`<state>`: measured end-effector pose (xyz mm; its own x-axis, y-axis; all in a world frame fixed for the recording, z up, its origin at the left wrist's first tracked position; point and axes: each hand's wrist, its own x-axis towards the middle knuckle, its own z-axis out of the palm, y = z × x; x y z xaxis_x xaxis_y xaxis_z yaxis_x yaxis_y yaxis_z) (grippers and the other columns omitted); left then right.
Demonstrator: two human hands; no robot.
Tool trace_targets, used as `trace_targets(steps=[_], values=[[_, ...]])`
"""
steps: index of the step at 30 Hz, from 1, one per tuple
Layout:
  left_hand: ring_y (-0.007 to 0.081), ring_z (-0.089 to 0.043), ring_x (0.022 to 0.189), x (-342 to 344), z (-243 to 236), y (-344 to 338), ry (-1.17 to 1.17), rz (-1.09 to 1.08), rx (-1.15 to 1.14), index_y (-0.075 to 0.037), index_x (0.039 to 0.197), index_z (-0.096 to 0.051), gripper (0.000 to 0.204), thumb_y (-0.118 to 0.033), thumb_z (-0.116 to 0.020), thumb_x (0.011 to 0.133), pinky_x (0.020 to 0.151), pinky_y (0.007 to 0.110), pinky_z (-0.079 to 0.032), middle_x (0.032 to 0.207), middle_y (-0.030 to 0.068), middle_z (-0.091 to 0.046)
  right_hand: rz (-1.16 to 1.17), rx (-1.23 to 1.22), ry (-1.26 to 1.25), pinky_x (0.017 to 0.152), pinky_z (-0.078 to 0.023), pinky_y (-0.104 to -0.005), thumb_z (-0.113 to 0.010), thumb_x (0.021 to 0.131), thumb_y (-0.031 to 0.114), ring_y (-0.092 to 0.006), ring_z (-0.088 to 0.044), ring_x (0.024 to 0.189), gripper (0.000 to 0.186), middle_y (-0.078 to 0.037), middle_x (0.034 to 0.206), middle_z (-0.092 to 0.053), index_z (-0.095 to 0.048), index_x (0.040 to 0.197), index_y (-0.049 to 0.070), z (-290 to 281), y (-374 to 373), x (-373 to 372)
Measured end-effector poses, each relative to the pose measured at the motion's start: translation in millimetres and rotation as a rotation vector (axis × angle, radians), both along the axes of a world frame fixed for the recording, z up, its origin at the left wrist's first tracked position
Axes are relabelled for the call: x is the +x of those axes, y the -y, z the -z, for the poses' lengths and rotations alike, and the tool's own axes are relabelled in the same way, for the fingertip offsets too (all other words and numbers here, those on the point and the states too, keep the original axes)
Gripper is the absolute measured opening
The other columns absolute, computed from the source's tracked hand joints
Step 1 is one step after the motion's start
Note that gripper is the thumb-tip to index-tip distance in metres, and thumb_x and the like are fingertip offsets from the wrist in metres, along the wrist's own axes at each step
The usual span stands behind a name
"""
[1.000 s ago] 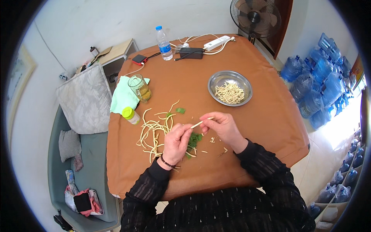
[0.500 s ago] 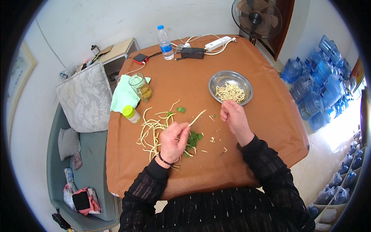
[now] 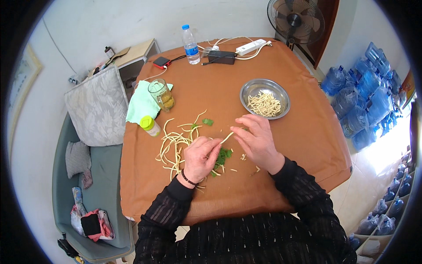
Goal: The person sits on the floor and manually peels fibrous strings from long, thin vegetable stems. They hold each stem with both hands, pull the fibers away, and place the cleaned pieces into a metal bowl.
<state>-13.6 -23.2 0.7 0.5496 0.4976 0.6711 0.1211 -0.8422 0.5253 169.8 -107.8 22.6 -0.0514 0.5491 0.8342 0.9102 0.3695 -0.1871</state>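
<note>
Slender, pale bean pods (image 3: 165,149) lie in a curly heap; short pieces (image 3: 264,105) sit inside a round, shiny metal bowl (image 3: 254,88). The brown tabletop (image 3: 211,94) looks smooth; beyond stand a fan (image 3: 295,20) and bluish plastic jugs (image 3: 367,83). Between the hands, the left hand (image 3: 201,155) pinches one pod's (image 3: 227,138) lower end; the right hand's (image 3: 258,143) fingers curve near its upper end, gripping or not I cannot tell.
</note>
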Motion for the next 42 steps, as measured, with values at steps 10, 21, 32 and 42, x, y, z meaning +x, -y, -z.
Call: trace_targets(steps=[10,21,32,42], values=[[0.0248,-0.058,0.061,1,-1,2,-0.038,-0.009,-0.006,-0.005,0.090,-0.068,0.013,-0.002,-0.069,0.077,0.054,0.033,-0.046,0.069,0.0083,-0.059,0.048,-0.148,0.068,0.069,-0.044,-0.0327,-0.069,0.073,0.007,-0.0206,-0.059,0.073,0.011,-0.004,0.075,-0.060,-0.060,0.080,0.009,19,-4,1],[0.0233,-0.054,0.060,-1,-8,17,0.035,0.049,-0.178,-0.001,0.095,-0.067,0.012,-0.001,-0.064,0.083,0.055,0.032,-0.044,0.069,0.0104,-0.055,-0.149,-0.404,-1.253,0.049,-0.041,-0.0248,-0.052,0.091,0.011,-0.0096,-0.051,0.056,0.012,0.002,0.067,-0.053,-0.058,0.083,0.006,31,-19,47],[0.0204,-0.063,0.073,3,13,5,-0.054,0.104,-0.255,0.000,0.105,-0.064,0.018,0.001,-0.059,0.088,0.066,0.028,-0.049,0.081,0.0098,-0.065,-0.561,-0.868,-1.323,0.050,-0.036,-0.0202,-0.051,0.099,0.021,-0.0031,-0.035,0.054,0.019,0.006,0.068,-0.040,-0.054,0.107,0.004,25,-7,-4],[0.0146,-0.067,0.081,2,17,6,-0.147,0.099,-0.399,0.002,0.104,-0.064,0.017,0.000,-0.063,0.087,0.069,0.024,-0.052,0.085,0.0090,-0.067,-0.503,-0.847,-1.295,0.043,-0.032,-0.0184,-0.057,0.095,0.023,-0.0014,-0.040,0.048,0.020,0.006,0.062,-0.046,-0.059,0.095,0.003,33,-7,-2]])
